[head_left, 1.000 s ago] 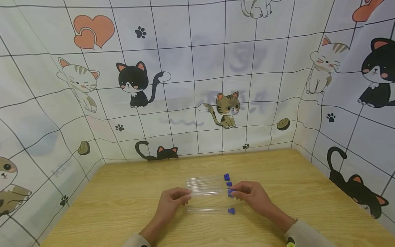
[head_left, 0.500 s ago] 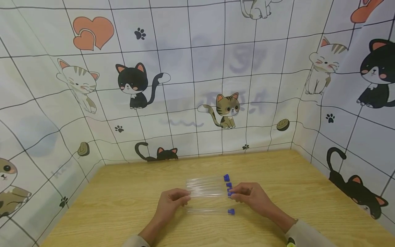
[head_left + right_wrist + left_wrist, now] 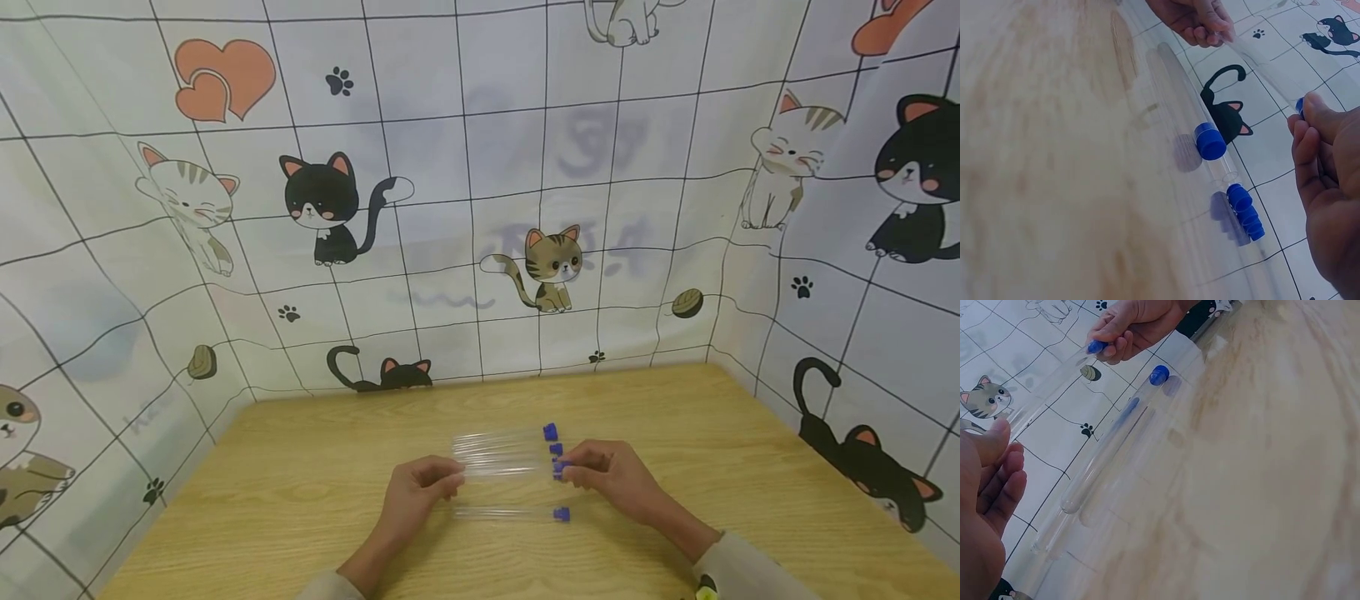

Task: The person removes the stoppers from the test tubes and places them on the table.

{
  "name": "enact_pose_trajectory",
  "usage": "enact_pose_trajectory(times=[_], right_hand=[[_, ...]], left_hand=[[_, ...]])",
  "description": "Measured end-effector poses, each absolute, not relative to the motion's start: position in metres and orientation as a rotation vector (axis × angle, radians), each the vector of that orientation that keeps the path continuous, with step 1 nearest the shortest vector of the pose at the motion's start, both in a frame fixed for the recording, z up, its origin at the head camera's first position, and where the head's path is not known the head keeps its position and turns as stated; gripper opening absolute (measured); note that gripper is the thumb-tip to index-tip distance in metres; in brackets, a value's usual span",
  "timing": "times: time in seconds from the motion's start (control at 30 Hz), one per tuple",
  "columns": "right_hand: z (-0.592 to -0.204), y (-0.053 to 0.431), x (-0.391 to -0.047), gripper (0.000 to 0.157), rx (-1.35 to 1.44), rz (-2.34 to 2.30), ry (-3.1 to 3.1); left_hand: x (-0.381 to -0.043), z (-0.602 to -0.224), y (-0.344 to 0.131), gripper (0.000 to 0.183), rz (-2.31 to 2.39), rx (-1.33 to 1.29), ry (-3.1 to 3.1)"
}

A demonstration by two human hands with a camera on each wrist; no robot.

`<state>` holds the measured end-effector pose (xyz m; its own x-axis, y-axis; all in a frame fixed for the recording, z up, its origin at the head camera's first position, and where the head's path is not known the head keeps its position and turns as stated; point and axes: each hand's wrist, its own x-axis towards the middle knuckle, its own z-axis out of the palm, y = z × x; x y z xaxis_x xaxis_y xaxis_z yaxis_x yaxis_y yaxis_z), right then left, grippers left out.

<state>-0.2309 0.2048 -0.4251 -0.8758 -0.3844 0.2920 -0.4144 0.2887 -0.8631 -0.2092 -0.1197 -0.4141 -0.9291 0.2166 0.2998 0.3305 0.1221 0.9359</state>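
Between my two hands, a clear test tube [image 3: 1047,394] with a blue cap [image 3: 1095,346] is held up over the table. My left hand [image 3: 420,492] pinches its plain end between thumb and fingers. At the other end, my right hand [image 3: 611,475] grips the blue cap, which is partly covered by the fingertips in the right wrist view. A separate capped tube [image 3: 502,513] lies on the table nearer to me. Beyond the held tube, several more clear tubes [image 3: 495,446] lie side by side, their blue caps [image 3: 551,432] toward the right.
The wood-grain table [image 3: 315,433] meets a cloth backdrop [image 3: 450,208] printed with cats and grid lines at its back and sides. In the right wrist view, the nearest lying tube's cap [image 3: 1210,142] stands apart from a row of other caps [image 3: 1247,212].
Both hands stay almost in place with the tube between them. The right fingertips and the blue cap shift very slightly.
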Motion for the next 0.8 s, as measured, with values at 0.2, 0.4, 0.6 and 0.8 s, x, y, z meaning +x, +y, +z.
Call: enact_pose_trajectory(times=[0.2,0.4,0.6,0.8], right_hand=[[-0.4239,0.2045,-0.2327,0.018,0.765,1.644,-2.513],[-0.4215,0.2027,-0.2327,0.017,0.781,1.618,-2.511],[-0.4215,0.2012,-0.235,0.016,0.806,1.609,-2.51],[-0.4217,0.2013,-0.2361,0.015,0.798,1.589,-2.517]], left_hand=[[-0.2093,-0.4109,-0.1186,0.012,-1.944,-0.531,-2.309],[-0.2106,-0.4106,-0.1189,0.011,-1.926,-0.506,-2.328],[-0.2119,-0.4112,-0.1203,0.015,-1.9,-0.502,-2.334],[-0.2127,-0.4114,-0.1206,0.011,-1.914,-0.496,-2.328]])
